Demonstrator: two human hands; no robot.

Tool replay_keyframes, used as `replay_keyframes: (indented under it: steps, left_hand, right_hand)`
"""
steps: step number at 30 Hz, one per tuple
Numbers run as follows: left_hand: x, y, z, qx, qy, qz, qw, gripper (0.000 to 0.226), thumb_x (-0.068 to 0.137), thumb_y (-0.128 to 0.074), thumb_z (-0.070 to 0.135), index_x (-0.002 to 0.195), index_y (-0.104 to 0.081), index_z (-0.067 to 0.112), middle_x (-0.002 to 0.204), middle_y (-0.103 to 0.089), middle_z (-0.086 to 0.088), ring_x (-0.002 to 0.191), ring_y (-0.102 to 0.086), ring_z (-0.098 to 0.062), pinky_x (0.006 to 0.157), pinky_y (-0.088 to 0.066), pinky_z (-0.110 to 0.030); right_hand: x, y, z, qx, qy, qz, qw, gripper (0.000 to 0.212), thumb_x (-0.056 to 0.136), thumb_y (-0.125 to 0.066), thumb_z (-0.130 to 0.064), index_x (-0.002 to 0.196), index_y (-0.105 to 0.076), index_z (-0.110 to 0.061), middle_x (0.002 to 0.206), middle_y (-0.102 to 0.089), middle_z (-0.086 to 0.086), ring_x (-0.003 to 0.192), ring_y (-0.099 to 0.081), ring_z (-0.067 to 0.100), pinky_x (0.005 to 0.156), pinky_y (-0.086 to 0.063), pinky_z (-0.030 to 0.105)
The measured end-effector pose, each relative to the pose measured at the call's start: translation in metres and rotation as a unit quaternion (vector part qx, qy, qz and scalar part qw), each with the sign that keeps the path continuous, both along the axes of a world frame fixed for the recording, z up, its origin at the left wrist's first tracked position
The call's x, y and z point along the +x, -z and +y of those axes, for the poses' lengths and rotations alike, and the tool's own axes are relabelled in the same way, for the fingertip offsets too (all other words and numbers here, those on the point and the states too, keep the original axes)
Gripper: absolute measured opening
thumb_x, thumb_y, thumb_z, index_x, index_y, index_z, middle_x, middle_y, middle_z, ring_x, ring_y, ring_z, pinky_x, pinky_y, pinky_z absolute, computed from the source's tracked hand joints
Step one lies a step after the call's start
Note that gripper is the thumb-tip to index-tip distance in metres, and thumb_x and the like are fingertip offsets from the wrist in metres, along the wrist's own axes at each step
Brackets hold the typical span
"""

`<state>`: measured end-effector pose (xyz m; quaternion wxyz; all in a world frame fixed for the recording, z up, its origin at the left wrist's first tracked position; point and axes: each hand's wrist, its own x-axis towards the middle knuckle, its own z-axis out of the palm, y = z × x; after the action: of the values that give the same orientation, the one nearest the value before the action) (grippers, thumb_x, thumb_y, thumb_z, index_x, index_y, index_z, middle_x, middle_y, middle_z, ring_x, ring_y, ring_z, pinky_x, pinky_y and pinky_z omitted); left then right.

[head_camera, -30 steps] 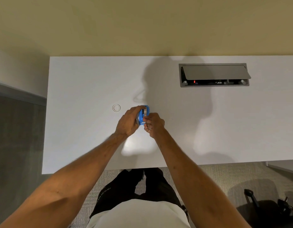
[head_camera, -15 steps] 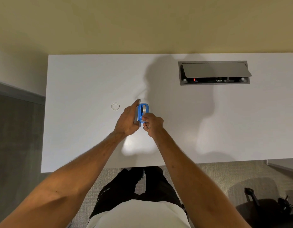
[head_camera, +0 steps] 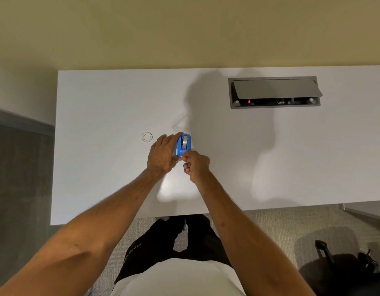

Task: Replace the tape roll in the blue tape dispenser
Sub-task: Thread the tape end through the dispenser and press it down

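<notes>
The blue tape dispenser stands on the white table near its middle, with a tape roll seated in it. My left hand grips the dispenser's left side, fingers stretched along it. My right hand is curled just below the dispenser's near end, thumb and forefinger pinched at the cutter end; whether tape is between them is too small to tell. A small clear empty ring lies flat on the table to the left of my left hand.
A grey cable box with its lid raised is set into the table at the back right. The table's left edge meets a grey floor strip. A dark bag lies on the carpet at lower right.
My left hand's fingers uncurled from over the dispenser's top to lie along its side, so the roll shows. My right hand slid from the dispenser's side down to its near end.
</notes>
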<state>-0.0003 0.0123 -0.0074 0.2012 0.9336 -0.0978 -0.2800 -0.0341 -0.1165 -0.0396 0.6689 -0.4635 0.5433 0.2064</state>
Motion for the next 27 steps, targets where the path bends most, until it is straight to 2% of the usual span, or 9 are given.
replay_keyframes:
  steps: [3, 5, 7, 9, 11, 16, 20, 24, 27]
  left_hand:
    - [-0.001, 0.003, 0.000, 0.002, -0.002, -0.002, 1.000, 0.083, 0.095, -0.076, 0.032, 0.167, -0.035, 0.022, 0.160, -0.055, -0.007, 0.154, -0.044, -0.036, 0.127, -0.037, -0.051]
    - [-0.002, 0.003, 0.001, 0.002, -0.003, -0.001, 1.000, 0.082, 0.098, -0.072, 0.043, 0.167, -0.033, 0.022, 0.162, -0.053, -0.007, 0.156, -0.041, -0.036, 0.129, -0.035, -0.052]
    - [-0.003, 0.001, 0.000, -0.001, -0.012, 0.006, 1.000, 0.084, 0.098, -0.052, 0.065, 0.168, -0.033, 0.021, 0.163, -0.052, -0.009, 0.157, -0.041, -0.037, 0.129, -0.033, -0.053]
    - [-0.003, -0.001, 0.002, -0.005, -0.011, 0.004, 1.000, 0.105, 0.081, -0.023, 0.081, 0.168, -0.033, 0.021, 0.164, -0.052, -0.008, 0.157, -0.041, -0.037, 0.129, -0.034, -0.053]
    - [-0.004, 0.001, 0.004, -0.007, -0.001, -0.006, 1.000, 0.122, 0.064, -0.010, 0.083, 0.167, -0.033, 0.022, 0.163, -0.052, -0.007, 0.155, -0.043, -0.036, 0.127, -0.036, -0.051]
    - [-0.003, -0.002, 0.005, -0.004, 0.005, -0.004, 1.000, 0.120, 0.066, -0.014, 0.084, 0.167, -0.034, 0.022, 0.160, -0.055, -0.006, 0.153, -0.045, -0.036, 0.126, -0.038, -0.050]
    - [-0.002, -0.002, 0.006, 0.001, 0.011, 0.005, 1.000, 0.104, 0.080, -0.035, 0.078, 0.168, -0.033, 0.022, 0.163, -0.053, -0.006, 0.155, -0.044, -0.035, 0.128, -0.038, -0.052]
    - [-0.001, -0.001, 0.006, 0.006, 0.013, 0.022, 1.000, 0.101, 0.084, -0.043, 0.076, 0.168, -0.031, 0.021, 0.166, -0.049, -0.008, 0.156, -0.042, -0.036, 0.130, -0.035, -0.054]
    - [0.000, 0.002, 0.007, 0.009, 0.020, 0.019, 1.000, 0.094, 0.093, -0.060, 0.067, 0.168, -0.031, 0.021, 0.166, -0.048, -0.008, 0.157, -0.042, -0.036, 0.131, -0.034, -0.054]
  right_hand:
    - [-0.003, 0.000, 0.002, -0.007, 0.002, -0.001, 1.000, 0.032, 0.087, -0.071, -0.005, 0.117, -0.071, 0.004, 0.069, -0.062, 0.005, 0.045, -0.046, 0.013, 0.044, -0.040, 0.021]
    - [-0.007, 0.001, 0.003, -0.009, 0.000, 0.005, 1.000, 0.027, 0.087, -0.072, -0.006, 0.112, -0.072, 0.001, 0.071, -0.064, 0.005, 0.046, -0.047, 0.014, 0.044, -0.041, 0.020]
    - [-0.011, 0.004, 0.003, -0.010, 0.002, 0.010, 1.000, 0.022, 0.088, -0.073, -0.009, 0.108, -0.072, -0.001, 0.073, -0.066, 0.005, 0.046, -0.048, 0.014, 0.044, -0.042, 0.020]
    - [-0.015, 0.007, 0.003, -0.015, -0.001, 0.013, 1.000, 0.022, 0.089, -0.074, -0.012, 0.109, -0.072, -0.002, 0.073, -0.067, 0.005, 0.046, -0.049, 0.014, 0.043, -0.042, 0.019]
    - [-0.019, 0.010, 0.004, -0.022, -0.012, 0.016, 1.000, 0.025, 0.090, -0.074, -0.015, 0.112, -0.073, -0.001, 0.074, -0.067, 0.005, 0.045, -0.049, 0.014, 0.043, -0.042, 0.020]
    - [-0.023, 0.013, 0.007, -0.047, -0.031, 0.003, 0.998, 0.024, 0.093, -0.072, -0.017, 0.111, -0.074, -0.001, 0.074, -0.069, 0.004, 0.043, -0.051, 0.016, 0.042, -0.040, 0.020]
    - [-0.025, 0.014, 0.008, -0.063, -0.045, -0.007, 0.997, 0.018, 0.094, -0.073, -0.020, 0.106, -0.074, -0.006, 0.076, -0.071, 0.004, 0.044, -0.053, 0.017, 0.043, -0.041, 0.022]
    - [-0.028, 0.016, 0.008, -0.093, -0.056, -0.024, 0.994, 0.017, 0.095, -0.070, -0.019, 0.105, -0.075, -0.005, 0.076, -0.072, 0.006, 0.043, -0.051, 0.017, 0.042, -0.039, 0.021]
    - [-0.029, 0.016, 0.009, -0.114, -0.064, -0.028, 0.991, 0.019, 0.095, -0.069, -0.019, 0.105, -0.075, -0.004, 0.079, -0.073, 0.008, 0.045, -0.050, 0.017, 0.044, -0.039, 0.022]
